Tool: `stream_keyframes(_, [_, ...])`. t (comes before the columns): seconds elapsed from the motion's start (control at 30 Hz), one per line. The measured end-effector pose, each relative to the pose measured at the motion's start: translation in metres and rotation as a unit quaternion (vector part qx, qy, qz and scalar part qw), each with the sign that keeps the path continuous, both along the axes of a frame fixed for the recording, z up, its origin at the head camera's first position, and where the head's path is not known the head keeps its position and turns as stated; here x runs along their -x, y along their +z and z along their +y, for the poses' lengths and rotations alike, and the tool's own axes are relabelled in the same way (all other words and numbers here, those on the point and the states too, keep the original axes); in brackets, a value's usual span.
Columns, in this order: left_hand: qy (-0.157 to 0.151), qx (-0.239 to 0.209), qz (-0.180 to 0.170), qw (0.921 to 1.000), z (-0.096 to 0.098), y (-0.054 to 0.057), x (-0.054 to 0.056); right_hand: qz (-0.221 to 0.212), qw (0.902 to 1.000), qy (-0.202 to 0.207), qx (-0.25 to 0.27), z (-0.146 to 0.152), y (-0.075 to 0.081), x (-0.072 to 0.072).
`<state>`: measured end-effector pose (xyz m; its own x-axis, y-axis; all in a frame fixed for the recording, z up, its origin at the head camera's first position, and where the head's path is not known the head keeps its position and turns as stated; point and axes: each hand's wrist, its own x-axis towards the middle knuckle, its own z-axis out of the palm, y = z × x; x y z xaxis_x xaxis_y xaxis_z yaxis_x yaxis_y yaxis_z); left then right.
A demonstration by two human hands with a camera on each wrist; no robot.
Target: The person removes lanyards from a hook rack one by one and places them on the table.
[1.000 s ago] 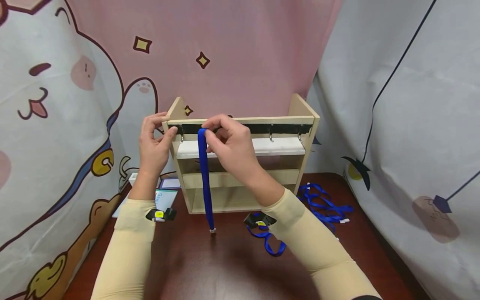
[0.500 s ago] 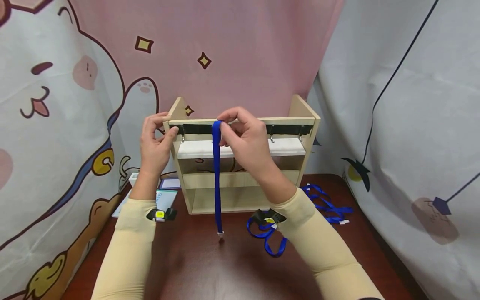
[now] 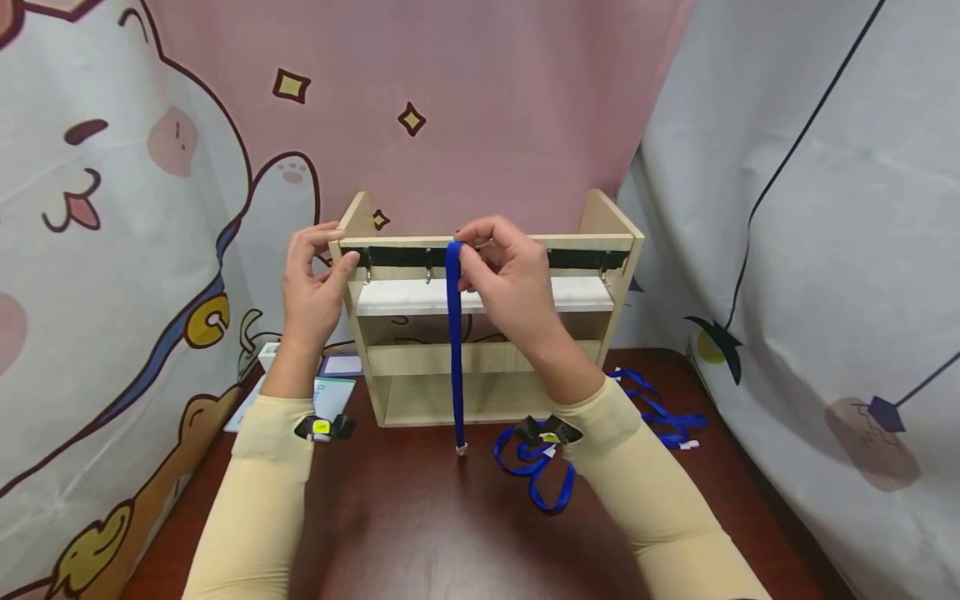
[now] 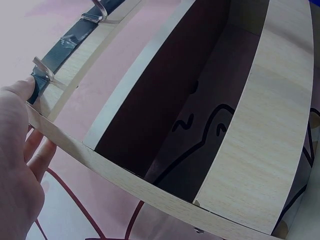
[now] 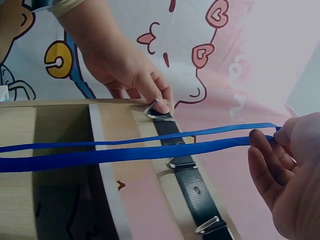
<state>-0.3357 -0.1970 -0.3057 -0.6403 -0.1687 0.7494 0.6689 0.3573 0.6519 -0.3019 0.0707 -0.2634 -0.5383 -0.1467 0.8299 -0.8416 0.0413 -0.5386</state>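
My left hand [image 3: 311,287] grips the upper left corner of a small wooden shelf [image 3: 420,360]. Its thumb presses the front, at the end of a black strip [image 4: 67,42], and the other fingers reach behind the side panel. Between thumb and fingertips my right hand [image 3: 517,279] pinches the top of a blue lanyard [image 3: 455,350]. Both strands hang straight down before the shelf, a small metal clip [image 3: 461,450] at the bottom. Metal hooks stick out along the strip; one hook [image 5: 182,163] appears just beside the lanyard in the right wrist view. The right hand covers part of the strip.
On the dark red table, another blue lanyard [image 3: 551,496] lies below my right wrist. More blue lanyards [image 3: 663,421] are heaped right of the shelf. A booklet [image 3: 333,396], a framed card [image 3: 342,365] and a white box [image 3: 268,355] sit at left. Printed curtains [image 3: 495,108] surround the table.
My right hand has moved rightward along the strip with the blue lanyard, uncovering a hook on the left. The left hand stays on the shelf corner.
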Motion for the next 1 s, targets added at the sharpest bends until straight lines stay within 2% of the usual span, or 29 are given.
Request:
stream_keyframes(0.5, [0.0, -0.001, 0.0, 1.0, 0.0, 0.0, 0.001, -0.047, 0.9985, 0.007, -0.026, -0.006, -0.037, 0.005])
stream_keyframes(0.73, [-0.001, -0.001, 0.003, 1.0, -0.015, -0.019, 0.03, -0.068, 0.996, -0.006, -0.058, -0.007, -0.057, 0.005])
stream_keyframes(1.0, [0.002, -0.004, -0.001, 1.0, -0.009, -0.014, 0.023, -0.079, 0.9918, -0.001, -0.1, -0.008, -0.091, 0.008])
